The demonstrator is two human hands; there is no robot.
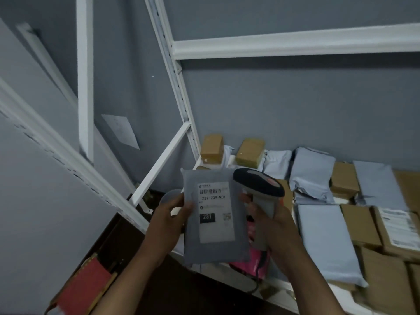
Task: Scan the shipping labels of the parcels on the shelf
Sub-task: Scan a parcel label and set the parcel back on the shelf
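Parcels fill the lower shelf [281, 286] of a white metal rack against a grey wall — grey poly mailers [322, 242] and brown cardboard boxes [360, 225] lying flat, edges touching or overlapping, with two small brown boxes [250, 152] standing at the back near the corner post. One box at the right edge carries a white label facing up. A single grey mailer [213, 217] is lifted clear of the pile, held upright in front of the shelf's left end. Its white shipping label [214, 212] faces the camera, showing a barcode, the code 231-239-K01 and a black block marked 231. The left hand [172, 214] grips this mailer by its left edge, thumb on the front just beside the label, fingers behind. The right hand [270, 223] is wrapped round the pale handle of a barcode scanner [259, 187]; its dark head sits just right of the mailer's top corner, beside the label. A pink packet [258, 258] shows on the shelf below the scanner and behind the mailer. Down left, on the dark floor, a brown carton [84, 289] with a red panel lies near the rack's slanted brace
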